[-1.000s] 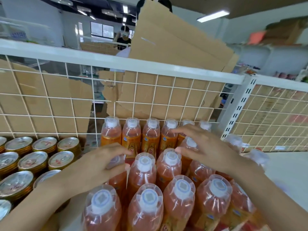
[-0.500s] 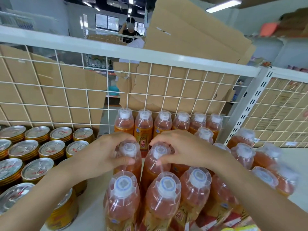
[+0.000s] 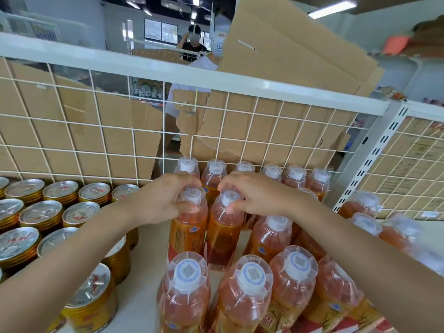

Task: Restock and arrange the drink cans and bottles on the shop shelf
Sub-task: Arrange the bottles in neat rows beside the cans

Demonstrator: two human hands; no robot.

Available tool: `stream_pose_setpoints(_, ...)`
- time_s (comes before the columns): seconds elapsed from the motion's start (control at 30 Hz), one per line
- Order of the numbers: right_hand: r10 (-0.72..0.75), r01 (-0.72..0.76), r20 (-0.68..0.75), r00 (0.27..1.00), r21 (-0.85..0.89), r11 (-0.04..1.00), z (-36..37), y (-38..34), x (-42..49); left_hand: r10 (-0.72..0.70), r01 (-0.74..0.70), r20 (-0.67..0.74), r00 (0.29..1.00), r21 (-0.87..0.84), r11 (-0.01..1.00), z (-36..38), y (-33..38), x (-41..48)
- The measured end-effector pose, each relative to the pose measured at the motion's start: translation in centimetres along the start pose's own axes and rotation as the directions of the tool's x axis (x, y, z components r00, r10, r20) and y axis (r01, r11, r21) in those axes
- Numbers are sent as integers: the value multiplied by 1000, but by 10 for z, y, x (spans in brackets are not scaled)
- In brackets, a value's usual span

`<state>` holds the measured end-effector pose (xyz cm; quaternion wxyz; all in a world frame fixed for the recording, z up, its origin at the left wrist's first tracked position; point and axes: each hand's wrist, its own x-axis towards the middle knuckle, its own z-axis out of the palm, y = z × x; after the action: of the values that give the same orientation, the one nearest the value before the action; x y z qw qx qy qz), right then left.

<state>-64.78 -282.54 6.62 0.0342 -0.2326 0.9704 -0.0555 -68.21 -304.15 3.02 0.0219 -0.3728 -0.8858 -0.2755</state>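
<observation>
Bottle tops point(image 3: 193, 196) half behind left hand point(image 3: 158, 201), right hand point(image 3: 262, 198)

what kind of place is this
Most likely a shop aisle: a white wire-mesh shelf back, rows of gold drink cans beside orange drink bottles, flattened cardboard boxes behind.

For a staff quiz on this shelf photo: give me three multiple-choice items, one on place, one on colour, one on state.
1. The cans stand: A) right of the bottles B) left of the bottles C) atop the bottles
2. The bottle caps are: A) white B) green C) black
3. The left hand and right hand are: A) idle B) sharing one can C) each gripping a bottle top

1 B: cans fill the shelf's left side. 2 A: every visible cap is white. 3 C: each hand's fingers curl round one cap.
</observation>
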Motion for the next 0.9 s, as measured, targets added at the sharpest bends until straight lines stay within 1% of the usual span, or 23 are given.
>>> stream_pose_setpoints(0.17, 32, -32, 11, 999, -10, 999, 0, 5, 20, -20, 20, 8, 1000, 14, 1000, -3, -9, 10)
stream_pose_setpoints(0.37, -5, 6, 24, 1000, -11, 1000, 0, 7, 33, -18, 17, 36, 999, 33, 999, -6, -20, 19)
stream_pose_setpoints(0.53, -39, 37, 23, 999, 47, 998, -2, 11, 31, -15, 16, 55, 998, -13, 1000, -7, -24, 17)
stream_pose_setpoints(0.63, -43, 43, -3, 999, 76, 996, -2, 13, 30, -36, 35, -7, 999, -71, 997, -2, -23, 11)
stream_pose_setpoints(0.73, 70, -67, -68, 995, 47, 997, 2, 14, 32, -129, 118, -86, 988, -125, 985, 10, -20, 4)
stream_pose_setpoints(0.8, 114, -113, -115, 987, 14, 994, 6, 14, 32, -208, 185, -170, 963, -144, 972, 20, -17, 1)
stream_pose_setpoints(0.87, 101, -101, -149, 984, 5, 995, 8, 14, 33, -230, 196, -224, 947, -166, 966, 26, -17, 0)
stream_pose_setpoints(0.9, 82, -83, -147, 986, 1, 997, 8, 15, 33, -223, 186, -224, 949, -175, 967, 27, -19, 1)
